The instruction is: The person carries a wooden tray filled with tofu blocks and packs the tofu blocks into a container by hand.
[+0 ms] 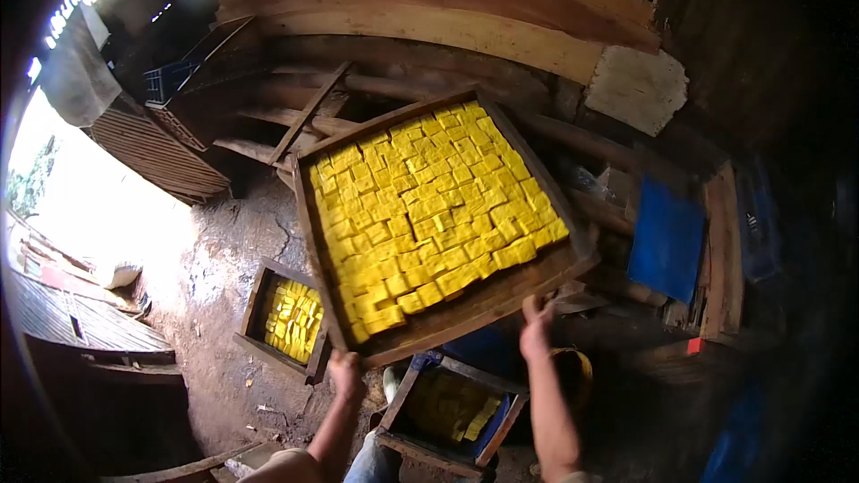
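A large wooden tray point(465, 329), covered with rows of yellow blocks point(434, 206), is held up and tilted in front of me. My left hand point(347, 374) grips its near left corner, fingers wrapped round the frame. Farther right along the same near edge, my right hand point(537, 326) is closed on the wood. A bare strip of tray bottom shows between the blocks and the near edge. Below it, close to my legs, stands a wooden box point(403, 402) with some yellow pieces inside.
A smaller wooden tray point(253, 309) of yellow blocks lies on the floor point(210, 340) to the left. Wooden beams point(309, 116) and long planks point(447, 22) are behind the large tray. A blue sheet point(667, 237) hangs at the right.
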The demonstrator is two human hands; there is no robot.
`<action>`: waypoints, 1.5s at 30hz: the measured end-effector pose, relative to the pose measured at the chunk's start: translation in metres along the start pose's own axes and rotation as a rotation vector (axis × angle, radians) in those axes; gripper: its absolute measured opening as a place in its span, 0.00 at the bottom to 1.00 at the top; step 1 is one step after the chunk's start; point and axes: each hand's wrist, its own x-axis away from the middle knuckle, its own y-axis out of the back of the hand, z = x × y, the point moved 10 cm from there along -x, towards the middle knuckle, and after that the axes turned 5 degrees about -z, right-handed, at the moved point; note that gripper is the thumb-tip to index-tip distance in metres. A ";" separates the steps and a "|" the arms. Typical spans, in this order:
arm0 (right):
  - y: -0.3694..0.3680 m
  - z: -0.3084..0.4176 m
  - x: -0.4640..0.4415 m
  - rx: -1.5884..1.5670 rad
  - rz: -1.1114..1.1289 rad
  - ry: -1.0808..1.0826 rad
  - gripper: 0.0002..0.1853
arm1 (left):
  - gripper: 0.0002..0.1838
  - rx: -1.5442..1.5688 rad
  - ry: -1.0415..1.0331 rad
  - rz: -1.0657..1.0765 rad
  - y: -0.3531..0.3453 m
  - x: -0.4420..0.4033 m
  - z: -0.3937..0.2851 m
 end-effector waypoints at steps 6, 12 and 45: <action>-0.040 -0.062 0.147 0.157 0.083 -0.211 0.58 | 0.30 0.126 0.450 0.219 -0.104 0.154 0.043; -0.026 -0.069 0.151 0.174 -0.051 -0.256 0.59 | 0.24 0.115 0.082 0.290 -0.096 -0.116 -0.046; 0.086 0.046 -0.052 0.604 -0.007 -0.251 0.20 | 0.14 -0.362 0.006 0.771 -0.138 -0.254 -0.131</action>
